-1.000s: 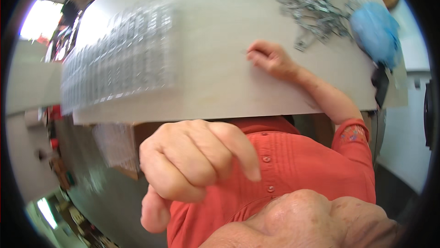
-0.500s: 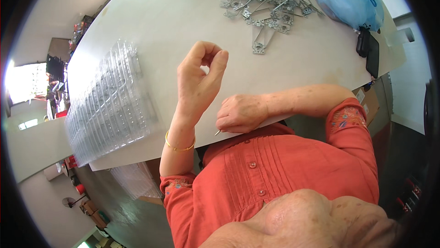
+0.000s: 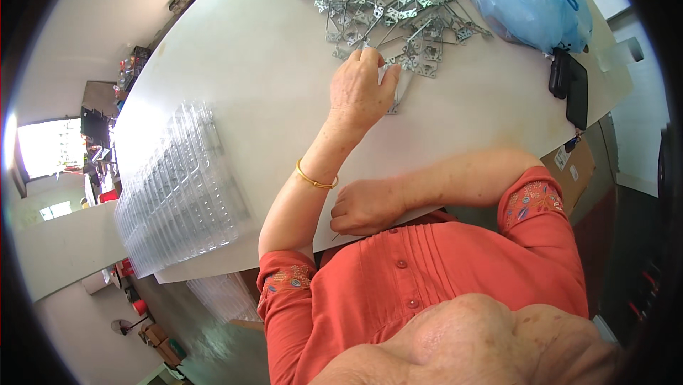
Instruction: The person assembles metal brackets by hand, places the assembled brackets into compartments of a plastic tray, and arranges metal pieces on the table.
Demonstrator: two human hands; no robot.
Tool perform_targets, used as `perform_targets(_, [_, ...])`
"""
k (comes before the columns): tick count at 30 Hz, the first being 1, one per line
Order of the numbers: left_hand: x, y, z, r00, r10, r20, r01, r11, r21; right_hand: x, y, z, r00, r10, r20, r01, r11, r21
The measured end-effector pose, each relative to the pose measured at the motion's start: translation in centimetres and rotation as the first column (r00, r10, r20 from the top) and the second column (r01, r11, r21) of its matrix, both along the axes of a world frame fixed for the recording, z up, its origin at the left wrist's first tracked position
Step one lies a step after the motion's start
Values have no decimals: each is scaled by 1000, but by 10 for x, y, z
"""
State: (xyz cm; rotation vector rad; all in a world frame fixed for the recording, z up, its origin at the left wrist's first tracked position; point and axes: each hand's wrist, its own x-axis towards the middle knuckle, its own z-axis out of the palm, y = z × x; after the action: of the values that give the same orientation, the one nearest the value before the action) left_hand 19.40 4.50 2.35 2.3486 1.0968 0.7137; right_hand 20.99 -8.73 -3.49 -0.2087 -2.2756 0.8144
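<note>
Gold bangle [image 3: 313,182] on its wrist, my left hand [image 3: 358,90] reaches out over the table [image 3: 284,51], fingers curled down at the near edge of the pile, thumb apart from them. My own fingers hide the tips, so I can't tell whether they have hold of any metal. My right hand [image 3: 368,206] rests by the near edge, folded around a thin rod [image 3: 336,236] whose end pokes out below.

One bracket [image 3: 393,110] lies just beside my left thumb, partly covered. Behind it the pile of brackets [image 3: 384,15] spreads toward the far edge. Each should be light and stiff, hard to break, though slim rods might bend if yanked. Smooth metal may slide in dry fingers, and the holed plates look ready to snag on neighbours. I'd pinch a flat end plate, or both rods close to it, and lift the outermost piece free.

Farther off, clear plastic trays [image 3: 181,193] sit toward the near left corner; a blue bag [image 3: 530,4] and black case [image 3: 559,76] sit along the right edge.
</note>
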Motion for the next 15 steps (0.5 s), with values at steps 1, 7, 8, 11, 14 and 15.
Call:
perform_targets(1, [4,0,0,998,19,-62,-18,1000,8,0,0,-1,1000,5,8,-5,1000,-9])
perform_targets(7, [14,5,-11,988,54,-145,-49,998,43,-1,-1,0,1000,-8,9,8,1000,-10])
perform_targets(8, [14,5,-13,984,63,-164,-57,998,39,0,0,-1,1000,-6,9,7,1000,-10])
perform_targets(11, [16,6,-15,989,73,-128,-69,997,36,0,1,0,1000,1,12,0,1000,-15])
perform_targets(14, [16,7,-12,987,55,-150,-57,998,-9,0,2,0,998,-6,55,6,1000,-12])
perform_targets(15, [16,8,-12,987,57,-150,-59,998,-7,0,2,0,998,-3,56,4,1000,-13])
